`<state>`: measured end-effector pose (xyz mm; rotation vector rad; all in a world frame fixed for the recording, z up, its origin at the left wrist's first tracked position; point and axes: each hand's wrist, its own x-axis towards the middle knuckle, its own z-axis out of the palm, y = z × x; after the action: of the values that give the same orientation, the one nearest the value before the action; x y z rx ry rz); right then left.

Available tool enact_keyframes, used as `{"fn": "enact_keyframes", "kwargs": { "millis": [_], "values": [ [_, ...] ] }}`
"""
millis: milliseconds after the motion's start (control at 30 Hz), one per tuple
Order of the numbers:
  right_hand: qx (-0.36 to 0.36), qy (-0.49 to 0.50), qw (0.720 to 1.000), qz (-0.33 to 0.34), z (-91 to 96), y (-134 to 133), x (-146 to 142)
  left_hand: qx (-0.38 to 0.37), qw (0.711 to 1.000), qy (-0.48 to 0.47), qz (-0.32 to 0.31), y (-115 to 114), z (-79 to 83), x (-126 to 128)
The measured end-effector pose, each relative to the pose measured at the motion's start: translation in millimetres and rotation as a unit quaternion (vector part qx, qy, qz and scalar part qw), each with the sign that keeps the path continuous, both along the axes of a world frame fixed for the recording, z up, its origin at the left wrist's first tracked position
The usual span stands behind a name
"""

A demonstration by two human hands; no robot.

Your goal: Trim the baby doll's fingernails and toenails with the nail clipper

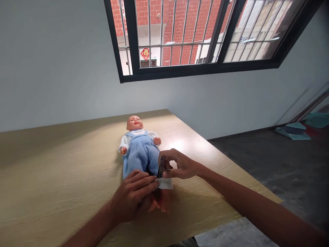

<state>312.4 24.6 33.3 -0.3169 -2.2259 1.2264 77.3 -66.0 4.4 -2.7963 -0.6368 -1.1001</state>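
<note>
A baby doll (141, 151) in light blue overalls and a white top lies on its back, head away from me and feet towards me. My right hand (177, 164) grips a dark metal nail clipper (161, 166) upright above the doll's lower legs. Just under the clipper is a small white piece of tissue or paper (166, 184), pinched at its left edge by the fingers of my left hand (136, 192). The doll's bare feet (163, 203) stick out below the tissue, partly in shadow. My left hand covers part of the doll's lower leg.
The light wooden table (64, 181) reaches the wall at the back, and its right edge runs diagonally beside my right forearm. A barred window (177, 72) with a dark frame is above. Blue-green items (293, 132) lie on the dark floor at the right.
</note>
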Motion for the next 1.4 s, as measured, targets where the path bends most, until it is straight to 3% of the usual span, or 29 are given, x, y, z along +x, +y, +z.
{"fn": "enact_keyframes", "kwargs": {
  "millis": [900, 1400],
  "values": [
    [0.010, -0.024, 0.999, -0.039, -7.4, 0.5, -2.7, -0.031, 0.999, 0.013, -0.009, -1.7, 0.8, 1.1],
    [0.008, 0.000, 1.000, -0.005, -5.9, -0.9, -2.8, -0.033, 0.999, 0.027, -0.001, -1.5, 1.2, -0.6]
  ]
}}
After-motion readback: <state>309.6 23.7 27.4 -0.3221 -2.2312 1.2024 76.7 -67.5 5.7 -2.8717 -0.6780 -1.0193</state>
